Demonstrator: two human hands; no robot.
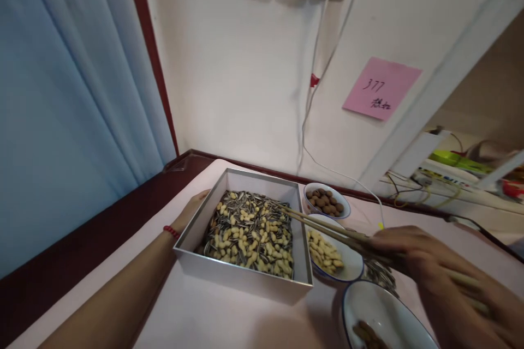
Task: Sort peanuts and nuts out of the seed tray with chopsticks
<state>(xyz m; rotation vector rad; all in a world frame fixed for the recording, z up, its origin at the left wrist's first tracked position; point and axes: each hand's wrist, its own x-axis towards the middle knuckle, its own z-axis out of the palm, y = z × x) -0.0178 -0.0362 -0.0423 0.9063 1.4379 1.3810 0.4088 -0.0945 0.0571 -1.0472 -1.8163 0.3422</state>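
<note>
I count one tray [241,275], a shallow grey box near the middle of the table [196,316], filled with a mix of striped seeds [241,204] and peanuts [245,237] — too many to number. Beside its right wall stand three bowls, white with blue rims. The far bowl [346,208] holds round brown nuts, about ten showing. The middle bowl [354,267] holds peanuts, touching or nearly touching the tray. The near bowl [385,311] is cut off by the lower edge; only a few brown pieces show in it.

My right hand [409,256] is closed around one pair of chopsticks [319,224], whose tips reach over the tray's right wall into the mix near its far right corner. Whether the tips pinch anything I cannot tell — they are thin and blurred there. A small heap of seeds lies between the middle and near bowls, half hidden under this hand.

My left hand [194,208] lies against the tray's left wall, fingers hidden behind it, so I cannot tell whether it grips or only rests. One red bracelet [171,232] sits on that wrist.

On the wall behind hangs one pink note [380,89] with handwriting, and one white cable [315,92] runs down to the table's far edge.
</note>
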